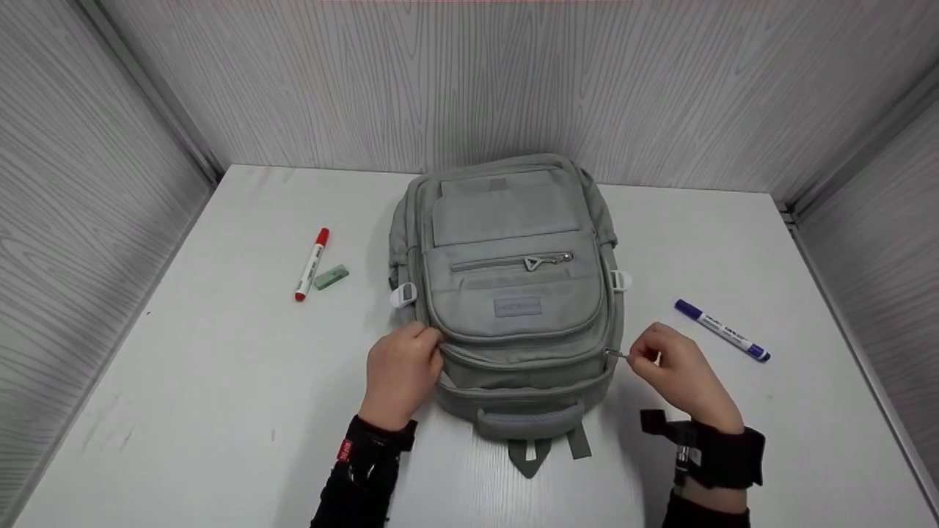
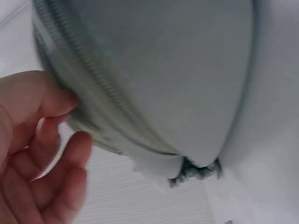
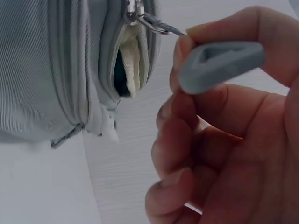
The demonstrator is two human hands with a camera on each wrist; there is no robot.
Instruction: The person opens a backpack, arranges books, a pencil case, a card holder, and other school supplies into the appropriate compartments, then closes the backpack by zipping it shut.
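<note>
A grey-green backpack [image 1: 506, 209] lies front side up, its top handle [image 1: 532, 423] toward me. At its left side my left hand [image 1: 402, 375] pinches the bag's edge beside a zipper, as the left wrist view shows. On the opposite side my right hand [image 1: 676, 372] holds a zipper pull [image 3: 222, 67] between thumb and forefinger, the cord drawn out from the metal slider [image 3: 135, 11]. Beneath that slider the zipper is parted, with cream lining [image 3: 132, 63] and a dark inside showing. Another zipper pull [image 1: 534, 262] lies on the front pocket.
Left of the bag, a red-capped marker [image 1: 312, 265] lies by a small green block [image 1: 331, 277]. To the right, beyond my right hand, is a blue marker [image 1: 722, 330]. Wood-grain panels [image 1: 352, 81] enclose the white table [image 1: 220, 381] at the back and both sides.
</note>
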